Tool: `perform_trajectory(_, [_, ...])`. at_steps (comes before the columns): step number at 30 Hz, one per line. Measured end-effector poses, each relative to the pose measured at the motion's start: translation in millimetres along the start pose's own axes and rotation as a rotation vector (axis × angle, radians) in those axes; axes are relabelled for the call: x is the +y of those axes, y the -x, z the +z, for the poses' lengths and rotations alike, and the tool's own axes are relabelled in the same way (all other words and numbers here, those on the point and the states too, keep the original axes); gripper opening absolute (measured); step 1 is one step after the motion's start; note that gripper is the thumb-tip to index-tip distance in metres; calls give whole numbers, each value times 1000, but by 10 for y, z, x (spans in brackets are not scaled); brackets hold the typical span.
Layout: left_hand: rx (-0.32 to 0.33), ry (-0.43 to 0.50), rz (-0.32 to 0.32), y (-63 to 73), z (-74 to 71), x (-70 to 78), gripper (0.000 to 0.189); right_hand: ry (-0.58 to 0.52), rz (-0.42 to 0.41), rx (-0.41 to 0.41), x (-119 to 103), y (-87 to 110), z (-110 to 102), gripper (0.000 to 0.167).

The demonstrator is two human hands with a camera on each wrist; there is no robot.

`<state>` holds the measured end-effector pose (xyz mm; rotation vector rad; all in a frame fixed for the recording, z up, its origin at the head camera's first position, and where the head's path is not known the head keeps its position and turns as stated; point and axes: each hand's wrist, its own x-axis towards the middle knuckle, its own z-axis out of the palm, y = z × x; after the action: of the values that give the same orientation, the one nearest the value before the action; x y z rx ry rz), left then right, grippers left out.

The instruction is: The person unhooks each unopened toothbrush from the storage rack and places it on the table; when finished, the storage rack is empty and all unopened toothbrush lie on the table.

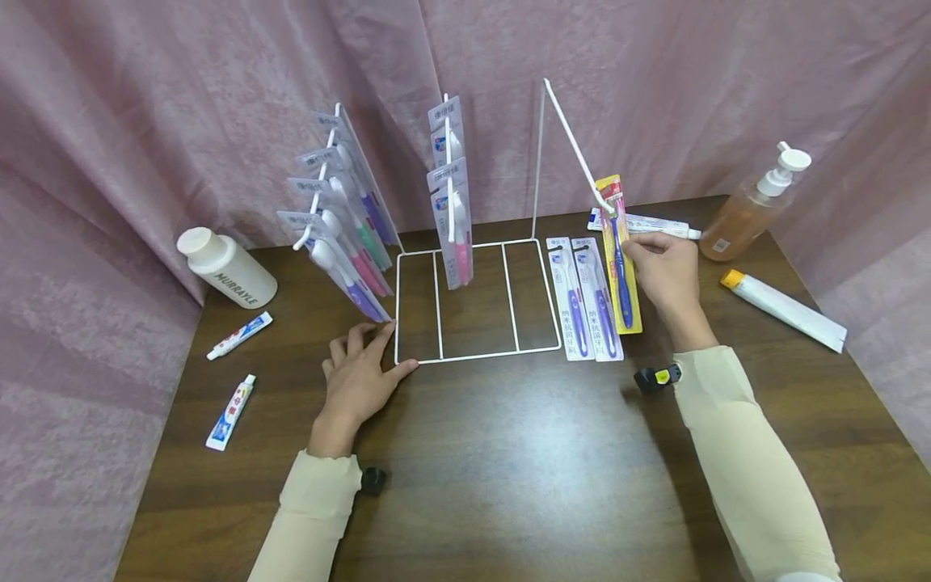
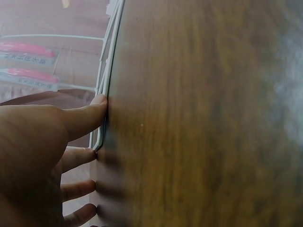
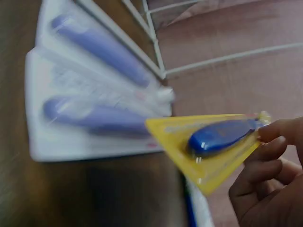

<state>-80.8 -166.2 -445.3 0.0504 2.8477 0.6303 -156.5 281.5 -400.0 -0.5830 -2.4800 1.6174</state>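
My right hand [image 1: 665, 271] pinches the edge of a yellow-and-red packaged toothbrush [image 1: 627, 299] with a blue handle. The pack's upper part is at the front tip of the right arm of a white wire display rack [image 1: 476, 356]; whether it is threaded on, I cannot tell. In the right wrist view the blue handle [image 3: 222, 135] shows, tilted and slightly blurred. My left hand [image 1: 356, 388] rests at the rack's front left corner. Its thumb [image 2: 87, 116] touches the front wire and the other fingers are spread. Two packaged purple toothbrushes [image 1: 570, 315] lie beside the rack's right side.
Several packaged toothbrushes [image 1: 356, 267] hang on the left arm and two [image 1: 458, 242] on the middle one. A white bottle [image 1: 236, 271] and two small toothpaste tubes [image 1: 231, 412] lie left. Right are a pump bottle [image 1: 742, 218], a yellow-capped tube [image 1: 789, 311] and another tube [image 1: 658, 227].
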Motion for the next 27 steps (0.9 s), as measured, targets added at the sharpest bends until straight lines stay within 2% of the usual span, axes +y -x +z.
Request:
perform_trajectory(3, [-13,-9,0,-1,-1,-1,85,87,79,-38,129,26,-39,45])
perform_trajectory(6, [-18,-16,-3,-4,2,-6,84,147,124,-79,232,46,-61,49])
perform_trajectory(16, [-27,-17,-6,3,0,1,86,211,208,-150,441,20,-70,52])
perform_trajectory(22, [-21,-15,-6,2,-2,-2,85,235,209,-148,487,2,-65,51])
perform_trajectory(27, [-23,-22,-7,11,-9,6,85,300,190,-98,489,14,-37,45])
